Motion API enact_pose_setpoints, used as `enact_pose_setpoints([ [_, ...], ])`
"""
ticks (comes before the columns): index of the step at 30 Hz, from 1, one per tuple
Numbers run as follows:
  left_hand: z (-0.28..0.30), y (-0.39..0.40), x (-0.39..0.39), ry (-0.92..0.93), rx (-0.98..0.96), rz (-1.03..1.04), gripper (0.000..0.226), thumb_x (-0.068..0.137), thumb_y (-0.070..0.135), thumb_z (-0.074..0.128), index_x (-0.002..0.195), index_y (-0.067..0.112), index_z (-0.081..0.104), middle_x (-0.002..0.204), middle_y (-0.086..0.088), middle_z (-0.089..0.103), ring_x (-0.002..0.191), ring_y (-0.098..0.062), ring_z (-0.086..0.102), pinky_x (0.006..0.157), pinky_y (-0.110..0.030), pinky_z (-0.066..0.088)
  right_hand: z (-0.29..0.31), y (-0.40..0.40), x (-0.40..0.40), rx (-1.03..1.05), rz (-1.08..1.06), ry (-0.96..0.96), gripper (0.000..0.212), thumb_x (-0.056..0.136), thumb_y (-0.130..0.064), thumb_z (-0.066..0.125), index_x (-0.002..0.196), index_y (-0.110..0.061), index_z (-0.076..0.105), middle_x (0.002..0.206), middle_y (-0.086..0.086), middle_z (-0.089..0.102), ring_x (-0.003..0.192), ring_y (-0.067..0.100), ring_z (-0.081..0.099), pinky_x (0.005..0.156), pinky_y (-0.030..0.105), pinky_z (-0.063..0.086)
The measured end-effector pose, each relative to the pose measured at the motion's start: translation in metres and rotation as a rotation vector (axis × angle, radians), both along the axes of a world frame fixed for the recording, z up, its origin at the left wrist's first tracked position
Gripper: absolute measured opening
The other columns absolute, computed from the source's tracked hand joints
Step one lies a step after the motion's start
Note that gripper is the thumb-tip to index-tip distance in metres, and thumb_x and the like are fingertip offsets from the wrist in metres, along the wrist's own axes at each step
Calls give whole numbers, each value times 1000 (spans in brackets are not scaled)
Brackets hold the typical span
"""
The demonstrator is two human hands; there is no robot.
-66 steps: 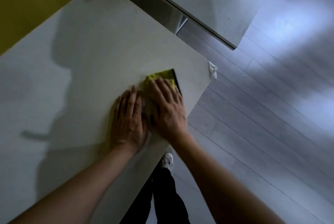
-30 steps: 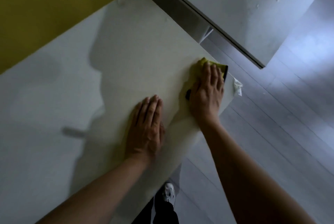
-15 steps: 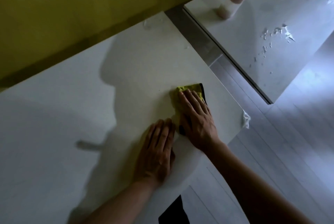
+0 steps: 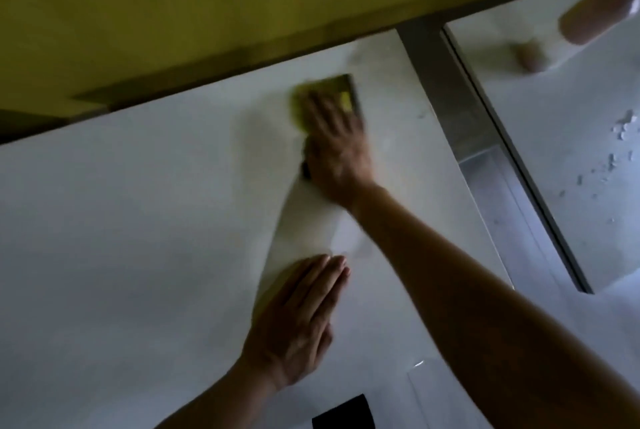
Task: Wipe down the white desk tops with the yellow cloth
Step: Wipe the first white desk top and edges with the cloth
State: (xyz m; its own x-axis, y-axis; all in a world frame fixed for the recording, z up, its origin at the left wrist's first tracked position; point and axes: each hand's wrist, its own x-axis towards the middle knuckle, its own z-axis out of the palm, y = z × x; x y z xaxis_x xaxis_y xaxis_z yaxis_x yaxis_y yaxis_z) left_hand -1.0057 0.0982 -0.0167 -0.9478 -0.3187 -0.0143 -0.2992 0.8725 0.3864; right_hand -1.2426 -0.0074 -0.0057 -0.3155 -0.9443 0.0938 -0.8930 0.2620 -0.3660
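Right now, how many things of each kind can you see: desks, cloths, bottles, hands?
White desk tops: 2 (near, far)
Yellow cloth: 1
Pinkish bottle, blurred: 1
Hands: 2 (left hand, right hand)
Total: 6

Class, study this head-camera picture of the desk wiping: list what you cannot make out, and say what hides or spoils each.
1. Yellow cloth: mostly under the right hand, and motion-blurred.
2. Bottle on the second desk: blurred, cut by the right edge; label unreadable.
3. White specks on that desk: too small to identify.
4. Desk under the left hand: hidden by its palm.
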Motion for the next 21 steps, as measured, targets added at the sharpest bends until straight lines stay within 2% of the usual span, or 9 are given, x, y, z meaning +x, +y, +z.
enact_pose_setpoints([
  [2,-1,0,-1,2,-30,13,70,97,25,46,164,11,28,173,-6,19,159,-25,21,130,-42,19,-2,-19,39,-71,258,1,62,92,-30,43,152,-14,43,157,11,42,149,31,33,121,54,23],
  [4,-3,1,-2,-13,-59,32,68,100,28,40,165,14,25,174,-5,14,160,-23,18,131,-40,14,-4,-30,55,-49,454,41,62,94,-33,43,153,-16,41,158,8,41,150,30,30,124,49,20],
  [6,-5,1,-1,-28,-51,39,67,101,29,40,165,15,26,174,-5,18,160,-24,20,129,-43,19,-6,-33,44,-7,522,82,64,93,-37,40,154,-18,40,159,7,40,150,28,31,124,48,21],
  [9,-3,1,0,-22,-23,25,66,100,26,43,163,12,30,172,-7,23,159,-28,23,125,-50,29,-4,-41,0,-138,273,41,60,90,-25,48,149,-15,48,153,11,47,146,31,39,121,51,29],
  [12,-1,2,0,-18,-32,20,65,101,25,41,163,10,31,171,-9,24,159,-29,22,124,-51,31,6,-46,-57,-30,-111,48,62,99,-32,37,160,-23,25,166,4,23,155,24,15,126,47,16],
  [15,-1,1,0,0,-36,28,64,101,23,40,163,9,30,171,-9,24,159,-29,21,126,-50,27,8,-51,-76,-16,-308,3,62,102,-39,29,161,-22,20,167,5,22,155,25,14,126,44,15],
  [18,-1,3,1,4,-20,34,65,101,23,39,163,10,28,172,-10,23,160,-29,20,126,-51,28,8,-59,-39,10,-258,97,64,99,-39,23,161,-20,20,167,4,20,156,24,13,126,47,12],
  [19,-2,3,1,1,-18,35,65,101,23,39,164,11,27,172,-10,22,160,-29,19,126,-51,27,8,-60,-21,12,-142,164,64,98,-38,25,159,-19,25,166,4,24,155,24,16,125,50,12],
  [21,-4,3,1,-14,-28,41,65,101,25,40,164,13,27,172,-10,21,160,-29,18,127,-50,25,6,-53,17,-53,177,146,62,94,-33,39,154,-18,40,160,5,39,152,26,28,123,53,18],
])
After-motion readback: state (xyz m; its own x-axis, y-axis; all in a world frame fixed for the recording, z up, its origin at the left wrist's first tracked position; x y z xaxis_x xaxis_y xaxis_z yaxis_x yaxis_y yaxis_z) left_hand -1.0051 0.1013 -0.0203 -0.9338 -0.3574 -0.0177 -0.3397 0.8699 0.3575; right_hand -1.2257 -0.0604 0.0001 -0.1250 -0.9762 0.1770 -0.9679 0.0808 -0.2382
